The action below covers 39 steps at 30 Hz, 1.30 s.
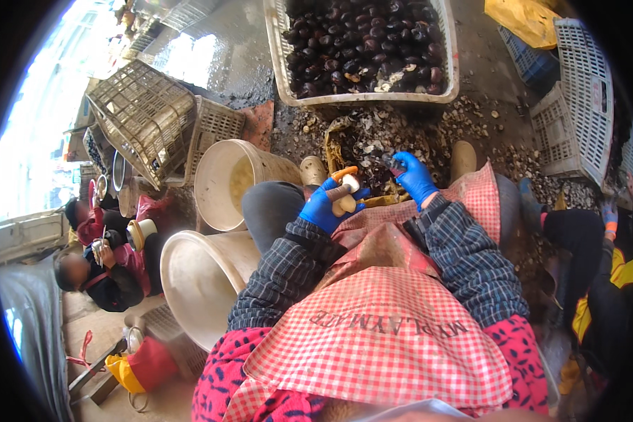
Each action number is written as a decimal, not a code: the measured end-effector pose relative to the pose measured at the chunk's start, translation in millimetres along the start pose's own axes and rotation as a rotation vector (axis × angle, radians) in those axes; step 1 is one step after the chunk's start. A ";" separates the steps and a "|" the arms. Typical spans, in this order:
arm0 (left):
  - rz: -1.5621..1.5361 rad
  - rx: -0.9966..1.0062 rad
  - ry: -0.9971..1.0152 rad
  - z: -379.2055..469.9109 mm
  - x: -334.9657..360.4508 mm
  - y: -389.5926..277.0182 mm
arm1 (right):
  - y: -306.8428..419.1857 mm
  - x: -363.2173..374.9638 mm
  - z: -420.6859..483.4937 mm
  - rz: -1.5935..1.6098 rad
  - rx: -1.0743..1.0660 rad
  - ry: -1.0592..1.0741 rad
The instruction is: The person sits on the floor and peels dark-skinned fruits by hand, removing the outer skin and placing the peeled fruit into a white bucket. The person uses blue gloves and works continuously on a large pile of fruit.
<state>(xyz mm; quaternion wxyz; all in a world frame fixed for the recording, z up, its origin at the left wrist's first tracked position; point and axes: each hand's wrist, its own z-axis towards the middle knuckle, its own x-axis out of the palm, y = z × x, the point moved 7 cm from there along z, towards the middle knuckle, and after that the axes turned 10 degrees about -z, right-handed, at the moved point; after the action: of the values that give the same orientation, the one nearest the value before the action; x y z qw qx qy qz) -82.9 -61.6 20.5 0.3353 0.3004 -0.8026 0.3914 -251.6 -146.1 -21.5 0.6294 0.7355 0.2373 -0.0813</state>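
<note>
My left hand, in a blue glove, holds several pale peeled corms, which look like water chestnuts. An orange cover and a brown band show at its fingers. Facing it, my right hand, also blue-gloved, pinches a small dark object that is too blurred to name surely. Both hands are above my lap, over a heap of dark peelings. Beyond them stands a white plastic crate full of dark unpeeled corms.
To my left, a white bucket with pale contents and another white bucket lie tilted. Stacked crates are farther left, near two seated people. On the right are more crates and another person's leg.
</note>
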 end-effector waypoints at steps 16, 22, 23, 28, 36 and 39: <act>-0.115 0.095 -0.068 3.8 10.4 -3.0 | 30.8 15.0 -17.0 0.140 -0.372 0.122; -0.016 0.029 -0.069 1.5 11.6 0.2 | 16.6 -0.1 -9.4 0.050 0.003 -0.015; -0.018 0.018 -0.138 -1.2 7.0 0.5 | 19.4 -2.9 -9.6 0.012 -0.036 -0.044; -0.014 0.049 0.139 1.5 27.5 -1.7 | 44.5 5.2 -20.4 -0.133 -0.494 -0.005; 0.062 0.047 -0.050 -1.1 7.7 -3.6 | 30.4 11.4 -12.6 0.182 -0.337 0.174; -0.007 0.007 -0.025 1.0 8.6 0.4 | 40.6 11.2 -20.4 -0.249 -0.534 0.065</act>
<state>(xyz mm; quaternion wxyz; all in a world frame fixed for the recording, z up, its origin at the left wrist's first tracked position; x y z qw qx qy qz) -88.6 -64.1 26.6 0.3257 0.3092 -0.8041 0.3895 -227.1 -127.6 13.9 0.7778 0.5114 0.3587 -0.0692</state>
